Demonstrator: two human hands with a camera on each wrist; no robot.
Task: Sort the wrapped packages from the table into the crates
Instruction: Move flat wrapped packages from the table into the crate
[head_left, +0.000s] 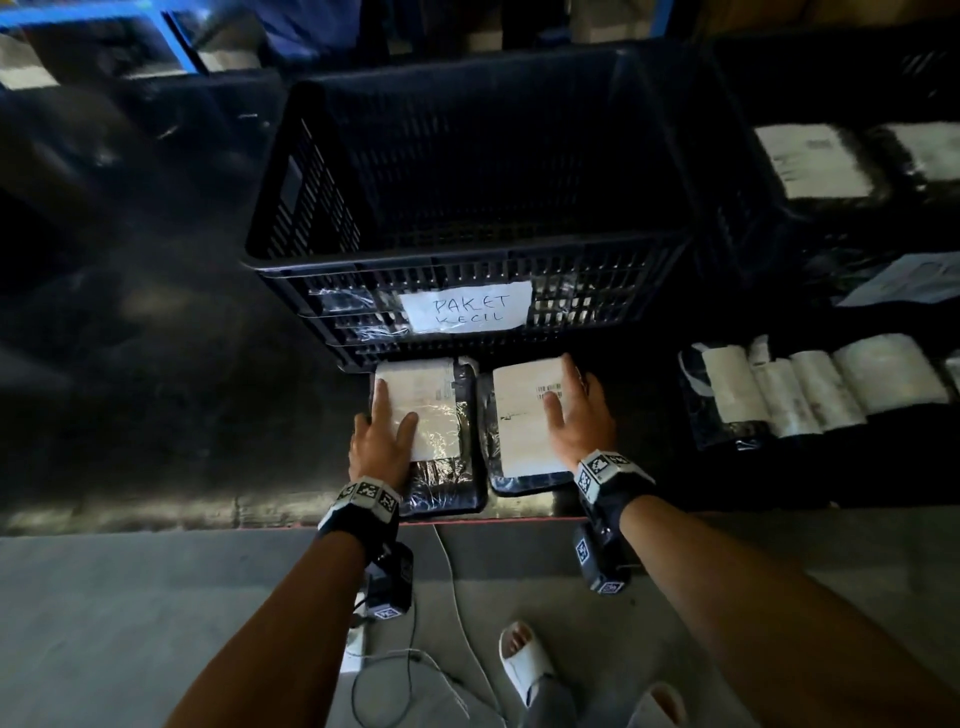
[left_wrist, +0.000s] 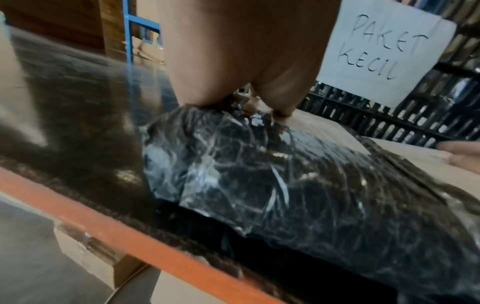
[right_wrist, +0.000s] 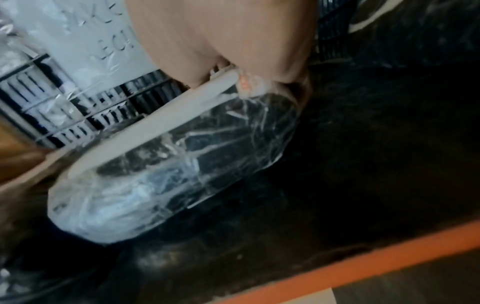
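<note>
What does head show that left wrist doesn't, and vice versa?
Head only: the right hand flat on the right package, a row of wrapped packages farther right, and the black crate from above.
Left wrist only: the table's orange front edge and a blue rack post.
Both: the left hand on the left package and the PAKET KECIL label.

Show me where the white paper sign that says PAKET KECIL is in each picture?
Head view: the sign is in the middle, taped to the near wall of the black crate, just above the two packages.
Left wrist view: upper right, behind the left hand, on the crate wall.
Right wrist view: upper left, blurred and partly hidden by the right hand.
Shared landmark: the slatted black crate wall shows around the sign in all three.
</note>
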